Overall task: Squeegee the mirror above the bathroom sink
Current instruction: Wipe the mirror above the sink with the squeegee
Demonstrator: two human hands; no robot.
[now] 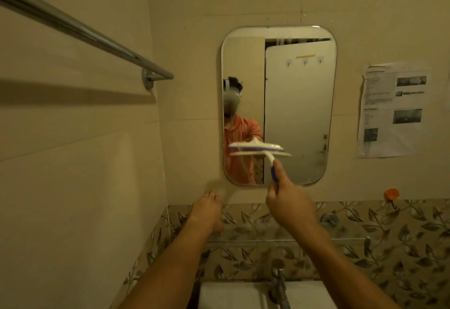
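A rounded rectangular mirror (299,104) hangs on the beige tiled wall above the sink (233,294). My right hand (287,204) grips the blue handle of a white squeegee (263,154). The squeegee's blade lies level across the mirror's lower left part, and its reflection shows just above it. My left hand (207,211) rests against the wall below the mirror's lower left corner, fingers loosely together, holding nothing that I can see. The mirror reflects a person in an orange shirt and a white door.
A chrome towel bar (80,33) juts from the left wall at head height. A metal tap (278,282) stands at the sink's back edge. A printed paper sheet (394,109) is stuck to the wall right of the mirror, with an orange hook (391,195) below it.
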